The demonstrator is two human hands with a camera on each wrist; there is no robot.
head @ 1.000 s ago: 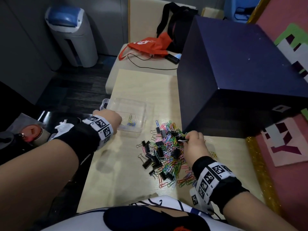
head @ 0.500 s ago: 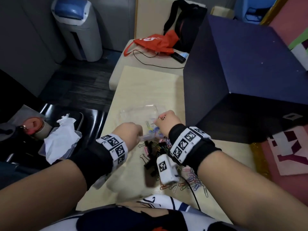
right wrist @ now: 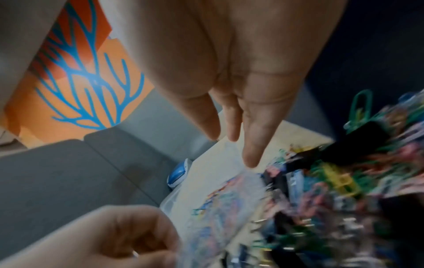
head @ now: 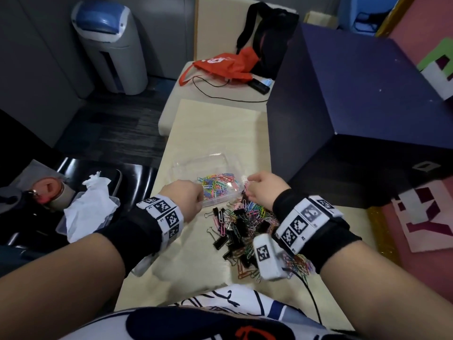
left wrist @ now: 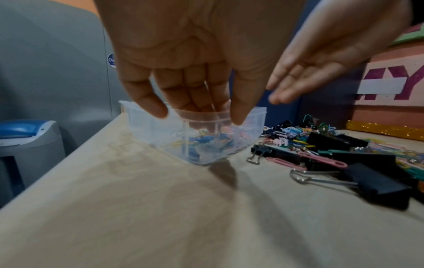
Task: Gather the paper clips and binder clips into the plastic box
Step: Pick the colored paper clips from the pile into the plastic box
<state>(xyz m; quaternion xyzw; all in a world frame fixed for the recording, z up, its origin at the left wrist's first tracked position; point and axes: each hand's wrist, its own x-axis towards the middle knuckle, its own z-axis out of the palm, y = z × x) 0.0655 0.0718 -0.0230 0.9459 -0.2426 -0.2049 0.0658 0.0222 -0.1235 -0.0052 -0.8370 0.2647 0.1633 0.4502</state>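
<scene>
The left hand (head: pixel 185 201) grips the near-left rim of the box (head: pixel 220 165): in the left wrist view the thumb and fingers curl over the wall, with fingertips (left wrist: pixel 238 117) inside it. The box is clear plastic and rests on the bench (head: pixel 215 128). Its near corner touches the bench in the left wrist view; whether the box is tilted cannot be told. Coloured paper clips (head: pixel 217 186) lie in a layer on its floor.

The right hand (head: pixel 263 191) is at the 3 o'clock edge of the box, above the far end of the pile (head: pixel 245 224). Its fingers (right wrist: pixel 252 145) are straight and close together, pointing down, and hold nothing visible. The right wrist view is blurred.

The pile lies on the bench at 5 o'clock from the box, touching its near wall. It mixes coloured paper clips with black binder clips (left wrist: pixel 378 183). Part of it is hidden under the right wrist.

A dark blue cabinet (head: pixel 355 99) stands at 2 o'clock from the box. An orange bag (head: pixel 221 65) lies at 12 o'clock on a separate seat beyond the bench. A grey bin (head: pixel 110 47) stands on the floor at 10 o'clock. White tissue (head: pixel 88 207) lies at 9 o'clock, off the bench.
</scene>
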